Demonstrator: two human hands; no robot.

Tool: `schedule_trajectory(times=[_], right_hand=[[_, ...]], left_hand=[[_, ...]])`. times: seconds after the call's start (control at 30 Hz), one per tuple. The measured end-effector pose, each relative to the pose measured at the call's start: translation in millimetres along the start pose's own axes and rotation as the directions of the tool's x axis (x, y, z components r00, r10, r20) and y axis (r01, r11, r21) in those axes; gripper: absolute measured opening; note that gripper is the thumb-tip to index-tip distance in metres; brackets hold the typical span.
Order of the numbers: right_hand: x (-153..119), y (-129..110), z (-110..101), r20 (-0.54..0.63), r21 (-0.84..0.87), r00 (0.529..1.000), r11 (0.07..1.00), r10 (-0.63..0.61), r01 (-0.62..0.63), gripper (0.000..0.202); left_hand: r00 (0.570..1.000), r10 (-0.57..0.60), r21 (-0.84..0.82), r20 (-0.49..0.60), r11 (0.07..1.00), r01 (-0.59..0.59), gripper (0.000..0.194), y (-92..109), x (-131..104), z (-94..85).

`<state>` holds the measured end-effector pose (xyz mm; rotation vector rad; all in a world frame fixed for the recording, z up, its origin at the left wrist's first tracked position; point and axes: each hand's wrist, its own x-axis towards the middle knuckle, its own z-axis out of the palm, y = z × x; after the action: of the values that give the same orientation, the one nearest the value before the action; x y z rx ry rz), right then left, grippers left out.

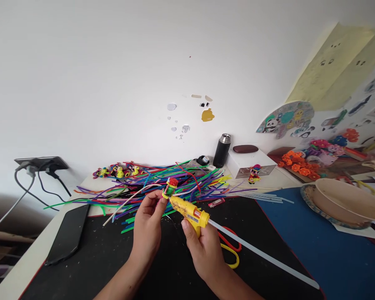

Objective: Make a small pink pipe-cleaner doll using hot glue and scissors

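Observation:
In my left hand [148, 221], thumb and fingers pinch a small pipe-cleaner figure [170, 188] with a red top, a green middle and a yellow lower edge. My right hand [204, 248] is wrapped round the grip of a yellow hot glue gun [187, 211]. The gun's nozzle points up and left, right beside the figure; whether it touches cannot be made out. A long translucent glue stick [265, 254] sticks out of the gun's rear toward the lower right. Below the gun, red and yellow loops [233, 254] lie partly hidden behind my right hand.
Many coloured pipe cleaners [137, 198] lie piled behind my hands. A black phone [69, 235] rests at left. Toward the wall stand a black bottle [221, 152], a white box [250, 160] and a small finished figure [254, 174]. A beige bowl [346, 200] is at right.

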<state>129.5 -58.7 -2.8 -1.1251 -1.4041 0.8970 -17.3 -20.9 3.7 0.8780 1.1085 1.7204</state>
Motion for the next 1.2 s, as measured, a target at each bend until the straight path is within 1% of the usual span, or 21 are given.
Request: schedule_trajectory(times=[0.2,0.3,0.5,0.7,0.9,1.2], right_hand=[[-1.3,-2.5,2.0,-0.018,-0.081,0.994,0.991,-0.107,0.105,0.042],[-2.2,-3.0,3.0,-0.026,-0.105,0.990,0.985,-0.137,0.133,0.041],[-2.8,-3.7,3.9,-0.016,-0.099,0.987,0.983,-0.159,0.157,0.037],[-1.8,-4.9,3.9,-0.027,-0.070,0.982,0.980,-0.187,0.184,0.034],[-3.0,-6.3,3.7,-0.025,-0.075,0.982,0.980,-0.189,0.187,0.033],[-2.9,-7.5,2.5,-0.035,-0.092,0.984,0.981,-0.176,0.172,0.035]], left_hand=[[0.999,0.043,0.067,0.004,0.997,-0.043,0.032,-1.1,0.2,-3.3],[0.998,0.060,0.086,0.009,0.994,-0.061,0.032,-1.3,-0.3,-3.9],[0.999,0.050,0.072,0.010,0.996,-0.050,0.029,-0.5,-2.0,-4.0],[1.000,0.022,0.019,-0.009,1.000,-0.022,0.030,0.8,-3.1,-1.6],[1.000,-0.007,-0.014,-0.025,1.000,0.007,0.033,2.7,-4.4,1.8],[1.000,-0.013,-0.028,-0.022,1.000,0.013,0.031,1.9,-5.5,0.6]])
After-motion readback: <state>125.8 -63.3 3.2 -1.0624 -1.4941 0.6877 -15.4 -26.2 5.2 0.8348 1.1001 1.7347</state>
